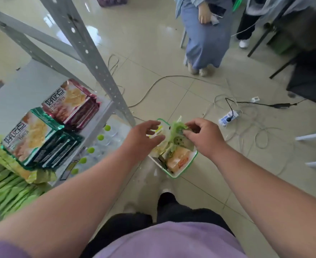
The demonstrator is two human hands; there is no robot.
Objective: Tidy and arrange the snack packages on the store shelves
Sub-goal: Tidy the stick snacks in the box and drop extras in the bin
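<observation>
Your grey metal shelf point(13, 90) fills the left of the frame, carrying 2 stacks of cracker packs: 1 green-edged stack point(37, 138) at lower left and 1 maroon stack point(73, 105) just behind it. At centre, 1 green-rimmed basket point(181, 173) of snacks sits on the floor. Your left hand point(144, 138) hovers over it, fingers spread. Your right hand point(203, 136) pinches 1 green snack packet point(177, 130) above the basket.
</observation>
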